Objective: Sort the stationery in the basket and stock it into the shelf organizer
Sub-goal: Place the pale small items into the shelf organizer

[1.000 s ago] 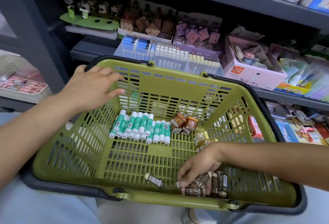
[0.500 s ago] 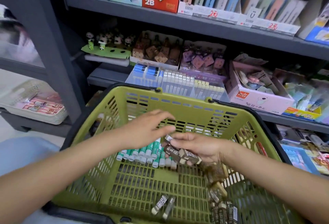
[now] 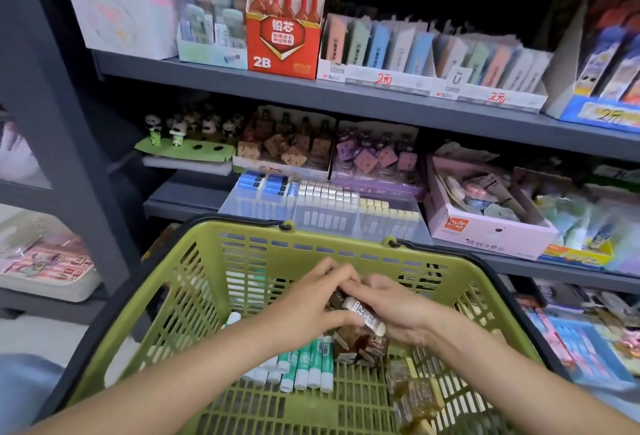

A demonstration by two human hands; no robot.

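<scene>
Both hands meeting over the basket (image 3: 239, 237), above its middle; left hand (image 3: 313, 299) and right hand (image 3: 398, 318) curled together round a bundle of brown sticks (image 3: 360, 313); count in the bundle hidden by fingers. Risk of a slip: several smooth sticks in one loose grip, likely to spill back into the basket on the lift toward the organizer (image 3: 325, 206) just behind. On the basket floor: roughly six green-and-white sticks (image 3: 304, 365) showing, more hidden under the left arm; loose brown packs (image 3: 415, 396) toward the near right corner, too blurred to count.
</scene>
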